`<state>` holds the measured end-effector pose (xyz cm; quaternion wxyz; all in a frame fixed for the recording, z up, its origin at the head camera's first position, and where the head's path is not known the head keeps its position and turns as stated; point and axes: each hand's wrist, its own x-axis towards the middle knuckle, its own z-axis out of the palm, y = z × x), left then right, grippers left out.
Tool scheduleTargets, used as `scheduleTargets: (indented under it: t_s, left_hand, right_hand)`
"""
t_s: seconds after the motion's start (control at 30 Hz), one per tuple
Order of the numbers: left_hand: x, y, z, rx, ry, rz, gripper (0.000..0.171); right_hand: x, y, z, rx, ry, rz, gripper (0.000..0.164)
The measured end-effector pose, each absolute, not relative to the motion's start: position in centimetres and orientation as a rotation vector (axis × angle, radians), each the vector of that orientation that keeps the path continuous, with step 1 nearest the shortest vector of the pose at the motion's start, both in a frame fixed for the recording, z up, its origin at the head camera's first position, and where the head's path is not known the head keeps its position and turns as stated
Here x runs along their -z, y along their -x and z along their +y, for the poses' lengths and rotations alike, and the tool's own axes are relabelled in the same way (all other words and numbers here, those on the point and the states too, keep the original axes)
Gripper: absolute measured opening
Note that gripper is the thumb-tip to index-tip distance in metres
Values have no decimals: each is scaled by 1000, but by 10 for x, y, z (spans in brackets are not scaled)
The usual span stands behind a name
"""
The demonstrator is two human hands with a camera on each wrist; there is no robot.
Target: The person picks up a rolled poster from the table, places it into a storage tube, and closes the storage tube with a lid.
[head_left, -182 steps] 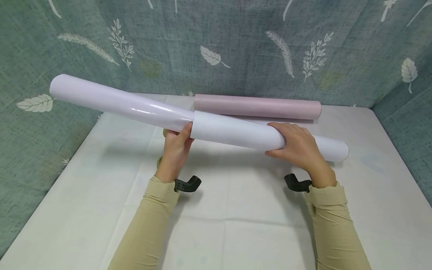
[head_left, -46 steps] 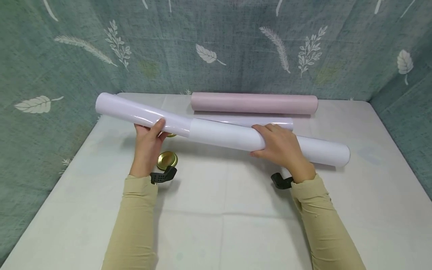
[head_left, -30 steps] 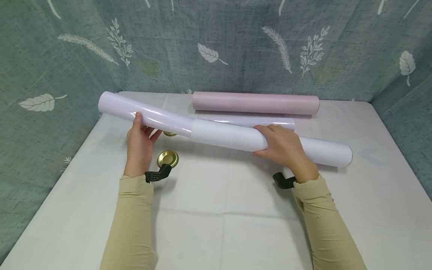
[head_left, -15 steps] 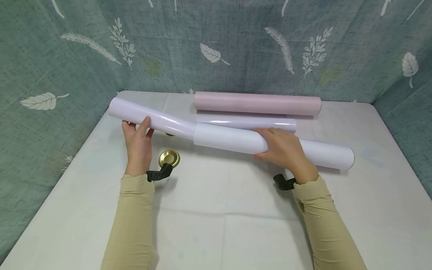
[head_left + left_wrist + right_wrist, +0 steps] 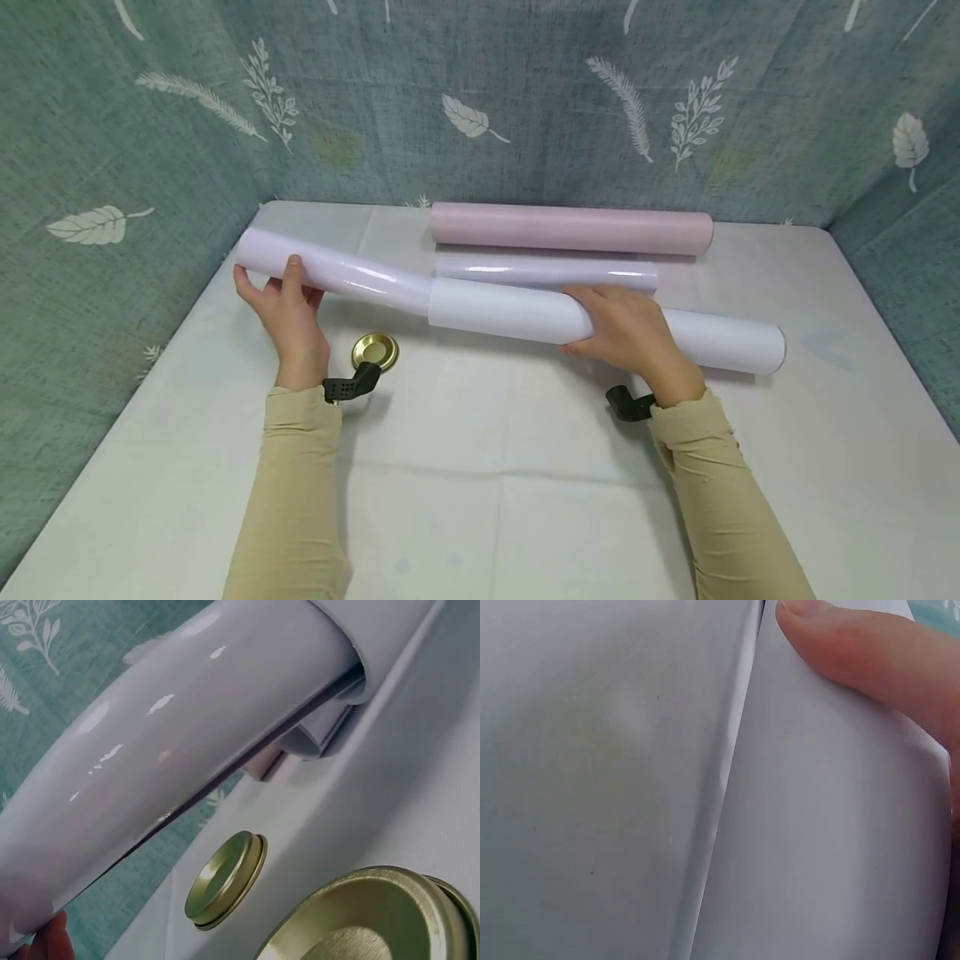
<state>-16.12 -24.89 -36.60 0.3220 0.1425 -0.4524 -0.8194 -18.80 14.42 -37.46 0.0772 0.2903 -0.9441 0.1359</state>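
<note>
A glossy pale-lilac rolled sheet [image 5: 360,279] bends down to the right, its right end inside the open end of a white tube [image 5: 510,310]. With the thumb in front and fingers beneath, my left hand [image 5: 292,333] holds the roll near its left end. The left wrist view shows the roll's long lower edge and the tube's mouth [image 5: 364,675] around it, with a gap beneath. My right hand [image 5: 630,337] grips the white tube around its middle from above; its thumb [image 5: 855,652] lies along the tube in the right wrist view.
A second glossy lilac roll [image 5: 525,271] lies behind the tube, and a pink tube [image 5: 570,227] behind that. A gold metal lid [image 5: 375,352] sits right of my left wrist; another gold lid [image 5: 225,877] shows in the left wrist view. A patterned curtain [image 5: 480,83] borders the table [image 5: 480,533].
Compared with six seconds ago, less of the lilac roll sticks out of the white tube. My left hand has shifted left along the roll, whose left end is lower; my right hand keeps its grip.
</note>
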Motion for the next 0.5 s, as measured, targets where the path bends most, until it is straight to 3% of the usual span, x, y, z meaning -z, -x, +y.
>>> scheduleTargets:
  t_s: [0.5]
  left_hand:
    - [370, 160, -256, 2188, -587, -1083, 61]
  right_hand:
    - [379, 189, 141, -373, -879, -2865, 80]
